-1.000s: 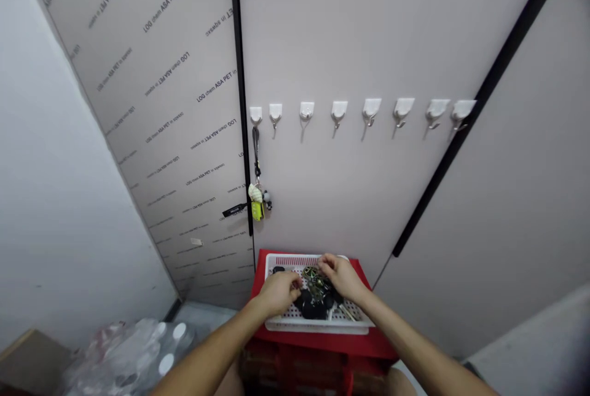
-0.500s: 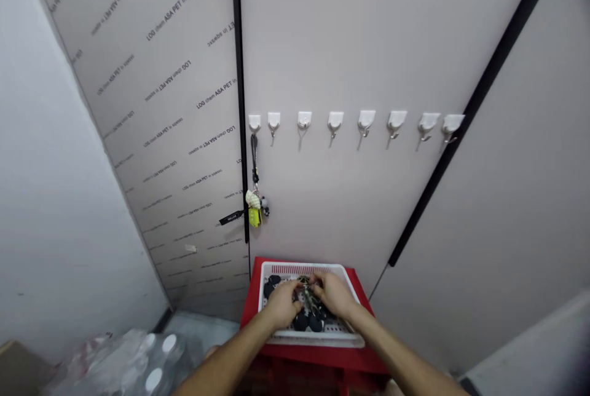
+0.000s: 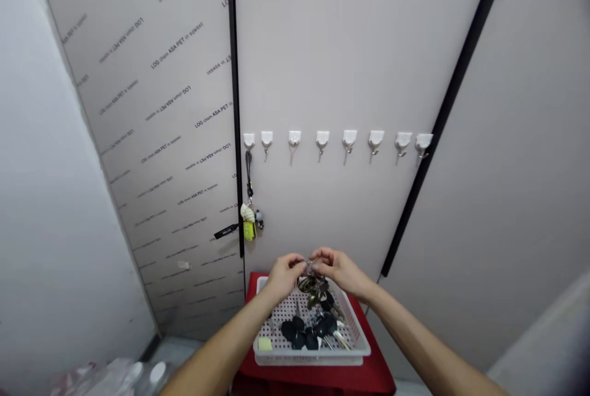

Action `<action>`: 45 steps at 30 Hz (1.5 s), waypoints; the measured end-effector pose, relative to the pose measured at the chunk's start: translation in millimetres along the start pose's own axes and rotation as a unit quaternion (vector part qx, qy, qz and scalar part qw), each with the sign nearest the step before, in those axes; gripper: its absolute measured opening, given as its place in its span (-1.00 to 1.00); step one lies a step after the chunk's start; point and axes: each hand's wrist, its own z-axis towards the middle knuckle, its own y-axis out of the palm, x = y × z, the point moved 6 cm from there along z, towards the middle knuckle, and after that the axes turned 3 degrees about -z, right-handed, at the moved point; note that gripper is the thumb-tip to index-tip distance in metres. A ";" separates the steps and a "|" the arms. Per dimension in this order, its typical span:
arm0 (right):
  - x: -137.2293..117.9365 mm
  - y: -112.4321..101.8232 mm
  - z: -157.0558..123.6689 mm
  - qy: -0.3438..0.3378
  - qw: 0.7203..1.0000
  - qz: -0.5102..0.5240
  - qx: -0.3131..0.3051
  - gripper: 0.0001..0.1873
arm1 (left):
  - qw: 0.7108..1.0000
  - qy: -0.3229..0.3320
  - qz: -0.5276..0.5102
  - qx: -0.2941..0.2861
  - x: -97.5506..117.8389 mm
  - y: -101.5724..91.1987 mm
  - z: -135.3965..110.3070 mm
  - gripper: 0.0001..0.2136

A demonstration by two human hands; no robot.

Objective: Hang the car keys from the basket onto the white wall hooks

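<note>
My left hand [image 3: 284,277] and my right hand [image 3: 334,270] meet above the far rim of a white perforated plastic basket [image 3: 311,358]. Their fingertips pinch a small metal key ring [image 3: 311,266]. A brass-coloured bunch of keys [image 3: 313,289] lies directly below the ring, and I cannot tell if it hangs from it. More keys with black plastic heads [image 3: 306,331] lie on the basket floor. Neither hand touches these black-headed keys.
The basket stands on a red surface [image 3: 369,376]. A small yellow note [image 3: 265,344] lies in it. Above, a row of white adhesive hooks [image 3: 336,141] lines the wall, and a keychain with a yellow tag [image 3: 249,230] hangs from the leftmost hook. Clear plastic bottles [image 3: 147,377] stand at lower left.
Both hands have risen from inside the basket to above its far rim, now pinching the key ring. The view has tilted, showing more of the basket and its keys.
</note>
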 end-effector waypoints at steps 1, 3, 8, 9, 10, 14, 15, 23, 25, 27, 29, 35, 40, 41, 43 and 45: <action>-0.7 0.4 -0.6 0.007 1.000 -0.009 -0.016 -0.81 | 1.000 -0.005 -0.005 0.013 3.5 -5.6 1.5 -0.86; -2.2 0.3 -0.5 0.011 0.999 -0.038 -0.025 -0.83 | 1.000 -0.016 -0.003 0.016 10.8 -12.6 3.1 -0.89; -20.0 -1.8 8.5 -0.031 0.996 -0.080 0.012 -0.90 | 0.999 0.014 0.031 0.014 41.4 -23.6 8.0 -0.94; -24.8 -1.8 11.4 -0.035 0.996 -0.083 0.019 -0.90 | 0.999 0.023 0.036 0.018 47.9 -26.7 9.9 -0.94; -30.1 -1.5 14.4 -0.040 0.995 -0.085 0.024 -0.90 | 0.999 0.030 0.036 0.023 54.0 -30.0 12.0 -0.94; -56.5 0.6 28.0 -0.080 0.992 -0.092 0.040 -0.88 | 0.997 0.054 0.000 0.052 76.7 -46.8 20.2 -0.94; -64.4 0.4 32.1 -0.091 0.990 -0.096 0.045 -0.87 | 0.996 0.063 -0.009 0.063 82.6 -52.1 21.7 -0.95; -154.4 -24.6 78.1 -0.162 0.970 -0.061 0.169 -0.89 | 0.965 0.161 -0.045 0.203 134.4 -108.6 34.4 -0.90; -177.1 -26.3 89.9 -0.176 0.962 -0.080 0.195 -0.90 | 0.956 0.198 -0.016 0.215 150.1 -115.0 37.7 -0.87; -195.2 -26.4 99.1 -0.185 0.951 -0.100 0.226 -0.90 | 0.947 0.232 0.027 0.219 165.1 -116.9 40.3 -0.84; -206.8 -25.6 106.2 -0.184 0.944 -0.108 0.251 -0.89 | 0.940 0.246 0.068 0.229 175.6 -117.6 43.1 -0.79; -208.5 -21.1 120.7 -0.145 0.937 -0.154 0.279 -0.83 | 0.937 0.193 0.141 0.254 177.1 -119.3 57.8 -0.70; -202.9 -20.8 114.5 -0.169 0.915 -0.229 0.287 -0.76 | 0.935 0.180 0.183 0.246 170.8 -117.2 52.8 -0.68; -200.5 -22.0 108.3 -0.187 0.906 -0.239 0.295 -0.75 | 0.925 0.196 0.197 0.258 169.9 -116.5 45.3 -0.68; -187.9 -24.3 91.7 -0.222 0.889 -0.251 0.312 -0.73 | 0.903 0.239 0.224 0.279 163.6 -111.1 25.3 -0.69; -159.2 -23.0 73.3 -0.234 0.886 -0.262 0.302 -0.73 | 0.896 0.265 0.237 0.264 144.5 -97.9 4.4 -0.71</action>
